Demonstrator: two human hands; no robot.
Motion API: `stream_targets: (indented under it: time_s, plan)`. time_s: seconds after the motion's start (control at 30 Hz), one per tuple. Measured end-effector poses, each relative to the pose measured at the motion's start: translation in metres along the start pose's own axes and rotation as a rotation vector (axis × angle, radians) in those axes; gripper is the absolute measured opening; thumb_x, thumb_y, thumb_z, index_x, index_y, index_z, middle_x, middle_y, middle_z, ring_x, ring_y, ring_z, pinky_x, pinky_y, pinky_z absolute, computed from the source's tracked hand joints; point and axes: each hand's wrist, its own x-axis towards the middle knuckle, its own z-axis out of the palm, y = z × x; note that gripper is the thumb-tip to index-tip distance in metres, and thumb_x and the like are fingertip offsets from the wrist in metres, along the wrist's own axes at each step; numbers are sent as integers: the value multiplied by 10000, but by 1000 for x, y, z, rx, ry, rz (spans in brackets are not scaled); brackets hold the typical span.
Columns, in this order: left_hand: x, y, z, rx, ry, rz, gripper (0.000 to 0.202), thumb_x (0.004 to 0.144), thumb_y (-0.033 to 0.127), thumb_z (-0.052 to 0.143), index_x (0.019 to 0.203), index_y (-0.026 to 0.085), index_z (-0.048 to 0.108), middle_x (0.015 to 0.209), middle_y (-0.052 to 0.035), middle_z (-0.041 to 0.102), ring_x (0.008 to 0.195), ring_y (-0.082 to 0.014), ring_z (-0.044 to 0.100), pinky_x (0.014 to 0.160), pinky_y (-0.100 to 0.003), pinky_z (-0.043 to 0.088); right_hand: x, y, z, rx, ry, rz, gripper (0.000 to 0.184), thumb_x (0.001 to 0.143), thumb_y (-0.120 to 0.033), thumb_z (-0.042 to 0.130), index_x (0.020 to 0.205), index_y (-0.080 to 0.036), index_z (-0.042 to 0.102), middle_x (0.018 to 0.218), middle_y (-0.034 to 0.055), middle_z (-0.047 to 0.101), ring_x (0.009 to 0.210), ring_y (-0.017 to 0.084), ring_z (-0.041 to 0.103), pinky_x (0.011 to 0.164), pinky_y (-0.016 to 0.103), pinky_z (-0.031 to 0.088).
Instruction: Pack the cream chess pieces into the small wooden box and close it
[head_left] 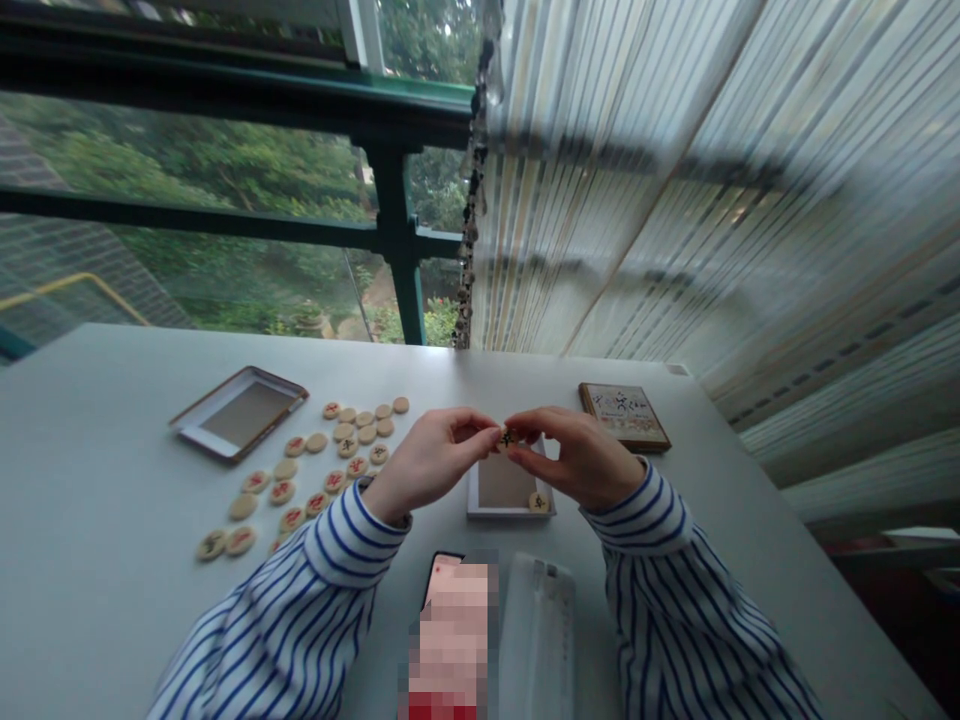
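Observation:
Between the fingertips of both hands is a round wooden Chinese chess piece [507, 438] with a black character on its face. My left hand [429, 458] pinches its left edge, and my right hand [581, 455] grips it from the right with thumb and fingers. They hold it above a shallow open box [501, 488] with white walls. Another black-marked piece [538, 502] lies in the box's front right corner. On the left, several loose pieces [282, 491] are spread over the table, some with red or black characters and some plain side up. My left forearm partly covers them.
An upturned box lid [251, 412] lies at the far left of the white table [112, 480]. A closed box with printed writing [624, 415] is at the back right. A phone [442, 580], partly blurred out, and a clear plastic case [537, 640] lie in front.

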Motion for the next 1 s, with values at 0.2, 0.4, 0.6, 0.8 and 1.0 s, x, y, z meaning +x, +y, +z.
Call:
stream_targets:
  time_s: [0.2,0.4,0.6,0.8,1.0]
  plan:
    - [0,-1,1,-17,-8,-33,237,788,326,515,859,136,638,752,-48,680,673,-133,621,638,-249,505,0,1,2,-27,-9,-6,222,766,-259,561,962,-163,606,810,47,647,736,133,576,692,259,450]
    - [0,-3,1,20,-47,-63,250,793,321,499,884,133,636,787,-53,677,709,-132,615,674,-241,485,-1,2,3,-74,-38,-8,203,768,-259,555,940,-167,612,792,39,644,724,129,576,686,252,441]
    - [0,-7,0,176,-41,-40,247,801,329,479,893,162,636,837,-41,673,756,-139,607,697,-240,461,-2,6,2,-169,-96,8,213,781,-283,527,950,-176,602,798,40,644,731,128,579,683,243,425]
    - [-4,-11,-3,548,6,-21,251,827,322,421,891,201,632,819,-28,668,738,-152,597,644,-245,426,-3,11,1,-292,-202,59,194,788,-304,494,909,-202,607,787,23,656,708,131,593,642,236,400]
    - [-5,-12,-2,766,-20,-78,262,833,333,400,957,217,599,830,-30,674,741,-173,611,605,-254,422,-4,13,3,-363,-288,126,208,783,-335,488,918,-225,602,795,23,662,720,139,600,621,229,383]
